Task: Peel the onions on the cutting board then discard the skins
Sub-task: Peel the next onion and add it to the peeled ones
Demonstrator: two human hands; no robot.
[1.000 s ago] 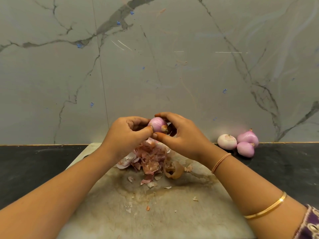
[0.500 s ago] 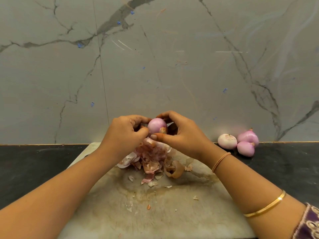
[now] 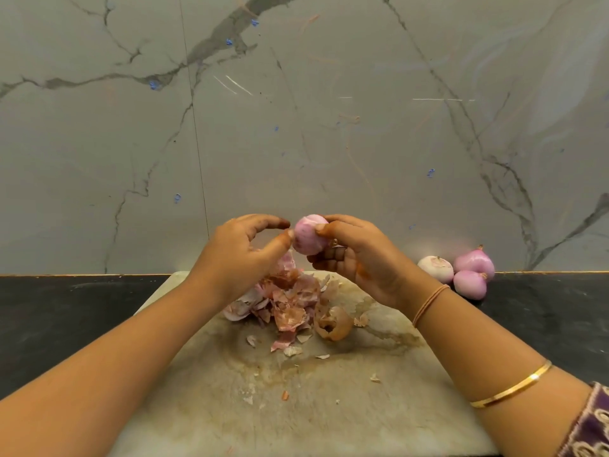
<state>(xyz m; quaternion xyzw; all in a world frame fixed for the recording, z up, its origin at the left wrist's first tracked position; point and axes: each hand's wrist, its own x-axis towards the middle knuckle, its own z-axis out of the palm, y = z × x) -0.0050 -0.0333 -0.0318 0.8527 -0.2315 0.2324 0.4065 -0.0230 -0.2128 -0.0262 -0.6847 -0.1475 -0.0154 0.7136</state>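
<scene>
Right hand [image 3: 356, 258]: gripping the onion [image 3: 308, 235] between thumb and fingers, above the cutting board [image 3: 329, 407].
Left hand [image 3: 240, 252]: fingers apart, thumb tip touching the onion, probably seeking leftover skin.
Skins [image 3: 286, 301]: lying piled underneath, awaiting discarding.
Other onions [image 3: 461, 272]: sitting aside on the counter [image 3: 66, 318].

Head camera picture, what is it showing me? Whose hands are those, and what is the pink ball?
A person wears a camera on their head, so you look down at their own two hands. The right hand holds a small pink onion in the air. The left hand touches its side with the fingertips, probably to pull off skin. Below lies a worn cutting board with a pile of peeled skins on it. To the right, three more onions sit on the dark counter by the wall.
</scene>
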